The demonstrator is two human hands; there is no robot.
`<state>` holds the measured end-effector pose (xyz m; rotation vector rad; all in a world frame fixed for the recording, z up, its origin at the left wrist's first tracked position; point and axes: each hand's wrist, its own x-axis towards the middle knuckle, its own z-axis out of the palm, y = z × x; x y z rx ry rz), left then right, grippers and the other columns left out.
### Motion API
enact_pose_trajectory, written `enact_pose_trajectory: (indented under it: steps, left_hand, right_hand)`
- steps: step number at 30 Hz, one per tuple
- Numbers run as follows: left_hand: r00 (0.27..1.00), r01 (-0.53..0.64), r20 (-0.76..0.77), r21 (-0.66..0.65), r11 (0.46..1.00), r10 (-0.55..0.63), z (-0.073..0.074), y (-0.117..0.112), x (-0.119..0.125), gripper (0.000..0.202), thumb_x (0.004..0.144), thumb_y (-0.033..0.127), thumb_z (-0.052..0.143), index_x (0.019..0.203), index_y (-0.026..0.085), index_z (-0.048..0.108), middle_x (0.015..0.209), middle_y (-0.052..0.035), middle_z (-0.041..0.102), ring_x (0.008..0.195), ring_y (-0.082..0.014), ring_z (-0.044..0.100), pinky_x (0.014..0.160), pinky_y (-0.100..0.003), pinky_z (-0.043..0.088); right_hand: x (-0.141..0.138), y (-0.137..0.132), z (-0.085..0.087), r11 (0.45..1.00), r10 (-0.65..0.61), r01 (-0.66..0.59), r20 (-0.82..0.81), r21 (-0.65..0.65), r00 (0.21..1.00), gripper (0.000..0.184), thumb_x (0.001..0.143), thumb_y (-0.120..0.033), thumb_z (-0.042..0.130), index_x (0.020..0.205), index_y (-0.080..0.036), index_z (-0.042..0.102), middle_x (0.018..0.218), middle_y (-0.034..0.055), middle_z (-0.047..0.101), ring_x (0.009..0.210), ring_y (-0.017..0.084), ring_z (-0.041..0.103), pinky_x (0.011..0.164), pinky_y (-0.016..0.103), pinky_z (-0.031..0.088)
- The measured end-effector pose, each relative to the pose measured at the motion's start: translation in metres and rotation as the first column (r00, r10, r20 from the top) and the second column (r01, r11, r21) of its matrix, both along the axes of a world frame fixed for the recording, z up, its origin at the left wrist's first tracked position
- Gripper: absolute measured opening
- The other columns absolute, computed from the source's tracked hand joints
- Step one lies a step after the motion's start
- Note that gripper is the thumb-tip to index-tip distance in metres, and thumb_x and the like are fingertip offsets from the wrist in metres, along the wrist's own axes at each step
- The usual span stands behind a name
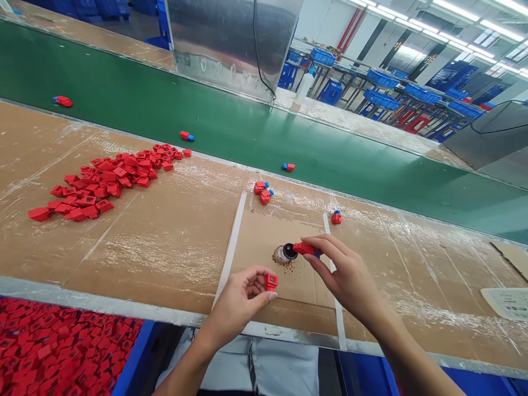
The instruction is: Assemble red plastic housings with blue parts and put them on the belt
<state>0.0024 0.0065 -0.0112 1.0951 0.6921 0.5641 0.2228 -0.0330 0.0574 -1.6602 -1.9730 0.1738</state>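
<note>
At the lower left of the frame, nearest the person, a blue bin (pixel 132 352) stands below the bench edge, filled with loose red plastic parts (pixel 49 346). Just above it, at bottom centre, the left hand (pixel 239 300) is curled, pinching a red square part (pixel 271 282) between thumb and fingertips; the part sits at the hand's right edge, over the cardboard sheet (pixel 173 242) that covers the bench. To the right, the right hand (pixel 346 275) grips a red and blue piece (pixel 305 249) in its fingertips, the piece pointing left out of the hand. Its red tip touches a small round tin (pixel 282 254) that rests on the cardboard, just above the left hand's part; the tin's inside looks dark, and what it holds cannot be made out. Brown specks lie around it. Farther up, a small cluster of red and blue pieces (pixel 262 192) and a single one (pixel 336 217) lie near the cardboard's far edge. At the left, a broad pile of red parts (pixel 111 179) is spread over the cardboard. Beyond runs a green conveyor belt (pixel 247 126), with three red and blue pieces lying well apart on it (pixel 62 101) (pixel 187 135) (pixel 288 166). At top centre stands a metal housing (pixel 231 38), with a white bottle (pixel 305 85) just to its right. In the upper right, blue crates (pixel 381 78) sit on racks; their contents do not show.
</note>
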Motion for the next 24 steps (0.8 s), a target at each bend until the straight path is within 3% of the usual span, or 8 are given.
enact_pose_trajectory:
  steps: [9, 14, 24]
  left_hand:
    - [0.998, 0.026, -0.053, 0.068, 0.997, -0.023, 0.003, -0.001, 0.001, 0.022, 0.082, 0.023, 0.069, 0.102, 0.017, 0.066, 0.084, -0.0020, 0.062, 0.077, -0.0140, 0.055, 0.073, -0.025, 0.045]
    - [0.997, 0.035, -0.071, 0.089, 0.995, -0.028, 0.004, -0.002, 0.001, 0.022, 0.081, 0.024, 0.069, 0.101, 0.016, 0.067, 0.083, -0.0030, 0.064, 0.075, -0.0145, 0.055, 0.069, -0.024, 0.044]
    - [0.996, 0.066, -0.073, 0.104, 0.992, -0.059, 0.007, -0.002, 0.001, 0.027, 0.081, 0.027, 0.069, 0.106, 0.017, 0.070, 0.082, -0.0029, 0.066, 0.074, -0.0156, 0.056, 0.069, -0.025, 0.044]
  right_hand:
    - [-0.029, -0.027, -0.012, 0.993, 0.102, -0.110, -0.148, -0.047, 0.984, 0.021, 0.097, -0.017, 0.054, 0.117, -0.021, 0.059, 0.110, 0.0090, 0.064, 0.100, 0.020, 0.063, 0.084, 0.031, 0.053]
    - [-0.033, -0.028, -0.022, 0.989, 0.108, -0.123, -0.173, -0.078, 0.979, 0.020, 0.097, -0.017, 0.055, 0.116, -0.021, 0.060, 0.109, 0.0092, 0.064, 0.099, 0.021, 0.063, 0.083, 0.032, 0.054]
    - [-0.034, -0.028, -0.026, 0.983, 0.147, -0.163, -0.172, -0.083, 0.974, 0.018, 0.098, -0.016, 0.052, 0.111, -0.022, 0.062, 0.105, 0.0083, 0.063, 0.096, 0.020, 0.063, 0.080, 0.031, 0.054]
